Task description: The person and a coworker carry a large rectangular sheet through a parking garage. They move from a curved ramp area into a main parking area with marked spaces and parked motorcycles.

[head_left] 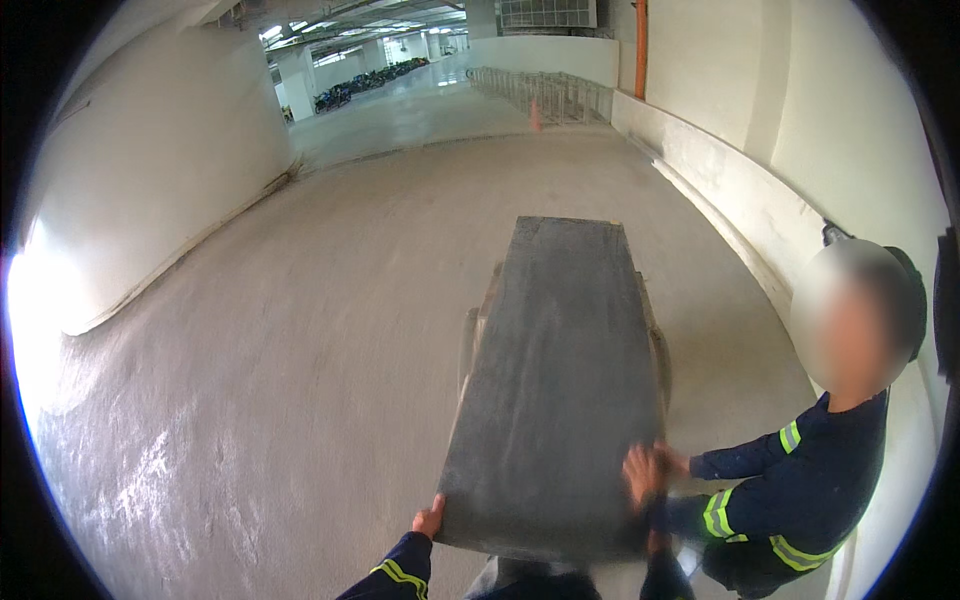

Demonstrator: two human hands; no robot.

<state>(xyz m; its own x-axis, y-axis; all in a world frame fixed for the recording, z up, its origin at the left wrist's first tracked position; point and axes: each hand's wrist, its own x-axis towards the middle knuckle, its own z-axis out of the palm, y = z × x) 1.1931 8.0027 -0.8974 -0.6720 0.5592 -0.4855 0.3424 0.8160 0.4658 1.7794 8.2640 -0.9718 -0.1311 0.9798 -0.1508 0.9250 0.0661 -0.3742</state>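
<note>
Well, the long, flat, dark grey stone slab (556,380) lies on a pale metal cart (474,335) on the concrete floor (270,380), and it looks very heavy, stiff and rough. The left hand (430,518) curls its fingers on the near left corner. The right hand is hidden, so I cannot tell its fingers; a co-worker's hand (641,472) presses the right edge, and the near edge looks best to hold.

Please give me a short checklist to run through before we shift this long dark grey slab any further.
1. Left hand on the long dark grey rectangular slab: ok, fingers curl over its near-left corner.
2. Right hand: cannot tell, hidden beneath the near edge.
3. Co-worker's hands on the slab's right edge: ok, though blurred.
4. Cart frame underneath: cannot tell, only rails show.
5. Pale concrete floor ahead: ok, nothing stands close.
6. White wall on the right: ok, gap visible.
</note>
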